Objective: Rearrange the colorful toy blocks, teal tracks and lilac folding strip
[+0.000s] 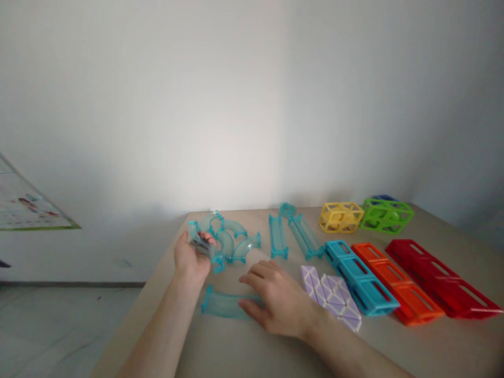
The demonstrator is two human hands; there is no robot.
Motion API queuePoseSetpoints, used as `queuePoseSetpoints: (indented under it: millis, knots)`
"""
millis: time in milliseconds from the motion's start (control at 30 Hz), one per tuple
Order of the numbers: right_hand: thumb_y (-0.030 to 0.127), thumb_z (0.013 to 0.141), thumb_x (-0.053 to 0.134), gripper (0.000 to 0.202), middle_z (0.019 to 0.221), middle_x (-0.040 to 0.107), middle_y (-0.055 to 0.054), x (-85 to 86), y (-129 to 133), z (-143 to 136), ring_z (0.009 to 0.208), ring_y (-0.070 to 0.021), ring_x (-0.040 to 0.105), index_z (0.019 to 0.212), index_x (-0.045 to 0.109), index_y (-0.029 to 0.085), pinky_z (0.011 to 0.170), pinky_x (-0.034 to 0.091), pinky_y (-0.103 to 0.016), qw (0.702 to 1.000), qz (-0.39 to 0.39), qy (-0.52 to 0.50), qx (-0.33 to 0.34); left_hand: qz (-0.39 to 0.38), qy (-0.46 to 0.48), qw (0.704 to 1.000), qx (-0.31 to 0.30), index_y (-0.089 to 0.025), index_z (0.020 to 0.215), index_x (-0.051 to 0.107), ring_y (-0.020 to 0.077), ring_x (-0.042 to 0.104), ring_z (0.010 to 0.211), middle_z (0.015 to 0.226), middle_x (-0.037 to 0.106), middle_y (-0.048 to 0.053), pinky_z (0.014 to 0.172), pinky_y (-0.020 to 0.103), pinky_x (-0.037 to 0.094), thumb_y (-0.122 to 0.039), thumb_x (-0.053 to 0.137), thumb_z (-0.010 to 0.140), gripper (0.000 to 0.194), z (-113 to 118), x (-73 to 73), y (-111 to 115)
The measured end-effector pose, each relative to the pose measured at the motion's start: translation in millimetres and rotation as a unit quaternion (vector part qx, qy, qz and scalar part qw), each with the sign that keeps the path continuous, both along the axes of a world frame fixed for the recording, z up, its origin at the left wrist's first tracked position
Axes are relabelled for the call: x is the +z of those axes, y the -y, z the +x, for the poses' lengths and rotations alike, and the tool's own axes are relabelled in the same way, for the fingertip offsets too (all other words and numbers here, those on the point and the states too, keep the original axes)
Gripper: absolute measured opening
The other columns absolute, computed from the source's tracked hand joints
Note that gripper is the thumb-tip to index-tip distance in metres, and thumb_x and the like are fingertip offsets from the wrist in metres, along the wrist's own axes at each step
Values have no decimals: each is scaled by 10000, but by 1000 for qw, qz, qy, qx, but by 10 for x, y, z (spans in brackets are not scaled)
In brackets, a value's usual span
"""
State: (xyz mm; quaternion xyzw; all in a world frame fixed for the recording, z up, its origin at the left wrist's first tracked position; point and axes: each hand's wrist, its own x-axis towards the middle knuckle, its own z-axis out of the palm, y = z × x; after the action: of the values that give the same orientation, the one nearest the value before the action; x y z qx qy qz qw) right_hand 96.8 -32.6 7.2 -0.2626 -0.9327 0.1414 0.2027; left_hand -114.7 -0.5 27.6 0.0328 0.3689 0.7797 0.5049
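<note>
My left hand [192,258] is raised at the table's left side, its fingers round a clear teal track piece [205,245] with small clips at its ends. My right hand [275,296] is over the middle of the table, thumb and fingers apart, and covers the right end of a flat teal track piece [224,304]. Whether it touches that piece I cannot tell. Behind both hands are several curved teal pieces [226,244]. Two straight teal tracks [277,236] lie further right.
Right of my right hand lies a purple-and-white triangle-patterned piece [333,294]. Beyond it are blue [360,278], orange [397,283] and red [441,278] frame blocks. Yellow [340,218] and green [386,215] frames stand near the back wall [244,105].
</note>
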Motion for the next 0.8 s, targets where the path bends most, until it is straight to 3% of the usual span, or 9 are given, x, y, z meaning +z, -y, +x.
queuePoseSetpoints:
  millis: [100, 233, 367, 567, 800]
  knots:
    - [439, 781, 663, 365, 975, 643, -75, -9, 0, 15, 931, -246, 576, 1053, 648, 195, 852, 408, -374, 998, -17, 39, 40, 18, 44, 999, -14, -113, 769, 555, 153, 607, 567, 635, 591, 74, 550, 284, 540, -267, 418, 862, 227, -22, -6, 28]
    - [383, 787, 663, 335, 977, 644, -73, -41, -2, 7, 923, -245, 583, 1063, 636, 195, 829, 415, -370, 995, -26, 77, 57, 69, 22, 997, -8, -77, 851, 596, 203, 667, 725, 777, 656, 124, 685, 350, 572, -153, 481, 788, 152, -7, 14, 61]
    - [313, 814, 625, 280, 985, 641, -76, -67, -16, -6, 944, -242, 583, 1066, 630, 191, 838, 422, -356, 995, -31, 81, 52, 34, -53, 998, 0, -100, 827, 610, 187, 650, 620, 768, 671, 91, 566, 308, 547, -130, 514, 779, 111, 7, 26, 59]
    - [305, 822, 608, 310, 993, 642, -86, -77, -32, -2, 947, -242, 589, 1104, 619, 176, 858, 443, -349, 995, -37, 71, 54, 78, -77, 992, -67, -128, 954, 635, 182, 643, 630, 854, 687, 100, 581, 317, 536, -279, 473, 881, 233, 40, -3, 68]
    - [273, 849, 572, 319, 999, 652, -93, -76, -40, -7, 969, -248, 598, 1149, 609, 171, 860, 473, -356, 997, -52, 43, 33, 114, -14, 993, 0, -170, 965, 623, 121, 532, 497, 634, 551, 3, 507, 266, 475, -351, 285, 966, 383, -67, 46, 65]
